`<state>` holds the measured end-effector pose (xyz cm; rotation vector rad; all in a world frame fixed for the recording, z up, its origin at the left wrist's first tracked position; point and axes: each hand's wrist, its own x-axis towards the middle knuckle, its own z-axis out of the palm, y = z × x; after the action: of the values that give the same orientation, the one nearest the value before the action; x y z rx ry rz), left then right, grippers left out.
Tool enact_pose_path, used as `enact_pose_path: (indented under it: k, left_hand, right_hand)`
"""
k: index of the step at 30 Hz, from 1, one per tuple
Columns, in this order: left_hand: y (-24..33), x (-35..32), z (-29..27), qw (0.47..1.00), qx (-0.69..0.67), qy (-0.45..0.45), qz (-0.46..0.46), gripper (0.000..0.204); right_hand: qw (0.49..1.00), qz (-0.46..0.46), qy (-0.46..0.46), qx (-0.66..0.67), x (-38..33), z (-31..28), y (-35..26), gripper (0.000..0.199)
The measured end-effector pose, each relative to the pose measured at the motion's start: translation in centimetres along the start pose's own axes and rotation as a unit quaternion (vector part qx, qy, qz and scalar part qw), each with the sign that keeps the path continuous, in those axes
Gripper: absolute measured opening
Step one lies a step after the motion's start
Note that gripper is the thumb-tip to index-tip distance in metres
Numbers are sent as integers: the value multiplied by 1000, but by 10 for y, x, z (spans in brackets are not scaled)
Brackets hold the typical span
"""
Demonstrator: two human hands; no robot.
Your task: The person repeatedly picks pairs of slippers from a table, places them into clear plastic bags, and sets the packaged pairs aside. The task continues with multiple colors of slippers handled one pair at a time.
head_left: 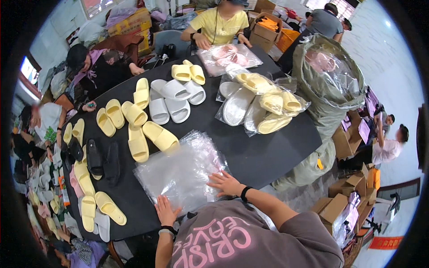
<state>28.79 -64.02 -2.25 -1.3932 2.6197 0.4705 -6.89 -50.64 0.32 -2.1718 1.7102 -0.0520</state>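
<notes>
A stack of clear plastic bags [181,172] lies at the near edge of the black table [261,154]. My left hand [167,210] rests on its near left edge, fingers spread. On the right edge of the same stack, my right hand [226,184] is laid flat with its fingers apart. Neither hand holds anything. Just beyond the bags is a yellow slipper [161,136], its near end close to the plastic. Another yellow slipper [138,144] lies to its left.
White slippers [177,110] and more yellow ones spread across the table, with black slippers [94,157] at left. Bagged slippers [261,100] pile up at right, beside a large woven sack [319,100]. Across the table, a person in yellow [219,29] handles bagged pink slippers [230,56].
</notes>
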Motion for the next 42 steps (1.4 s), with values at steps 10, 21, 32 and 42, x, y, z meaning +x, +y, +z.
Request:
enact_pose_path:
  k: [10,21,32,42]
  left_hand:
    - [8,-4,-29,1000,13,-9,11,119]
    - [44,7,-43,996,-30,-8,84,100]
    - [53,13,-48,998,21,-36,48,102]
    - [57,23,-46,990,83,-113,-1,105]
  right_hand:
    - [900,219,375,39,-12,-164,83,68]
    - [889,346,254,-163,-76,-228,193,21]
    - [917,159,364,-43,-1,-277,50,61]
    - [924,123,221,287,93,-241,-70,54]
